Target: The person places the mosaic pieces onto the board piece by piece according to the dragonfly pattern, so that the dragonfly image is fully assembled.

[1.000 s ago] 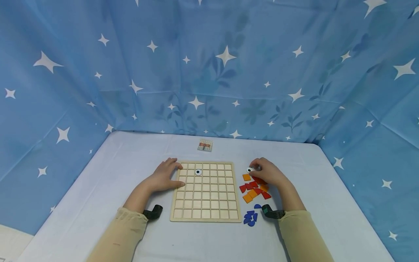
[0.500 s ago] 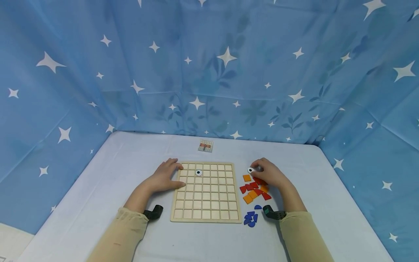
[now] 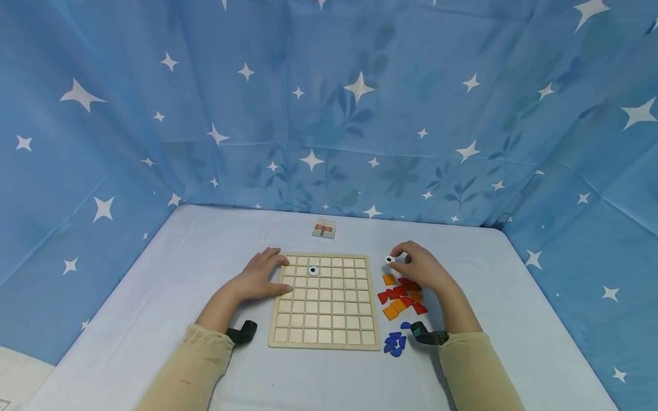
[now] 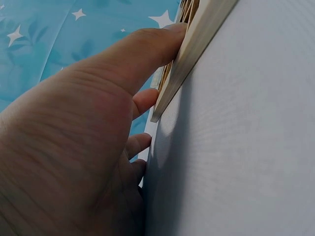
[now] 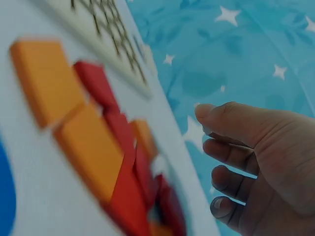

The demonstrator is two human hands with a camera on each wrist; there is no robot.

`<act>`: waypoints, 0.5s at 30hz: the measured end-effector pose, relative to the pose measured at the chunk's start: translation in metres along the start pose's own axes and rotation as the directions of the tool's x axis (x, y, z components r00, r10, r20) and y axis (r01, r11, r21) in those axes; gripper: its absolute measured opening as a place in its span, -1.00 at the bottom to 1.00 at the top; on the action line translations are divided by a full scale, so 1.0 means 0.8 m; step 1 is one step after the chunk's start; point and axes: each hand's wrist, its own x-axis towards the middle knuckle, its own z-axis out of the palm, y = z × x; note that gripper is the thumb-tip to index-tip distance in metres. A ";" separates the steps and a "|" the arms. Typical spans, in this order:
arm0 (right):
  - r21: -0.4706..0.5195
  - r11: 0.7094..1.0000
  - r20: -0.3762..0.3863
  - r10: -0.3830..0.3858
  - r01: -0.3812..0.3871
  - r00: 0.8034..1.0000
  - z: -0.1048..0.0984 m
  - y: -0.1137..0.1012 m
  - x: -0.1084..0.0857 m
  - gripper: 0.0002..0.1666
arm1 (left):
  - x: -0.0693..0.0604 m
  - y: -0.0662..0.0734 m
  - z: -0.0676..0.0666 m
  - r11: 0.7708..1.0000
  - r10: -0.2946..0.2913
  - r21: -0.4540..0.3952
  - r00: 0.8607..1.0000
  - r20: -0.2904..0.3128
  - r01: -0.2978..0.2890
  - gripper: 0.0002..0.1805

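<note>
The wooden grid board [image 3: 325,302] lies flat on the white table. My left hand [image 3: 256,277] rests at its upper left edge, thumb and index fingertip touching the frame, as the left wrist view also shows. One white eye disc [image 3: 313,271] sits in a cell near the board's top. Between right thumb and index finger, my right hand [image 3: 421,267] pinches a second white eye disc [image 3: 389,260], raised off the table to the right of the board. In the right wrist view that disc is hidden behind the fingers of the right hand [image 5: 256,162].
Orange squares [image 3: 390,312] and red pieces [image 3: 400,290] lie loosely heaped right of the board. Several blue pieces [image 3: 394,341] lie nearer the front. A small pattern card [image 3: 324,228] is behind the board. A blue star-patterned curtain [image 3: 329,114] surrounds the table.
The right hand has lifted slightly away from the loose pieces with the eye disc, toward the back and left. My left hand has stayed on the board's edge.
</note>
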 end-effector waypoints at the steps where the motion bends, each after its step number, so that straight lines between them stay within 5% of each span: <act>1: -0.006 1.000 -0.004 -0.020 0.020 1.000 0.000 -0.006 0.000 -0.66 | 0.000 0.000 0.000 1.000 0.000 0.002 1.000 0.000 0.000 -0.28; 7: 0.034 0.992 0.007 -0.118 0.118 0.993 0.008 -0.039 0.011 -0.69 | 0.000 -0.003 0.001 1.000 0.006 0.001 1.000 -0.007 -0.006 -0.27; 15: 0.085 0.984 0.070 -0.162 0.156 0.984 0.033 -0.077 0.028 -0.69 | -0.001 -0.001 0.000 1.000 0.003 0.002 1.000 -0.001 -0.003 -0.28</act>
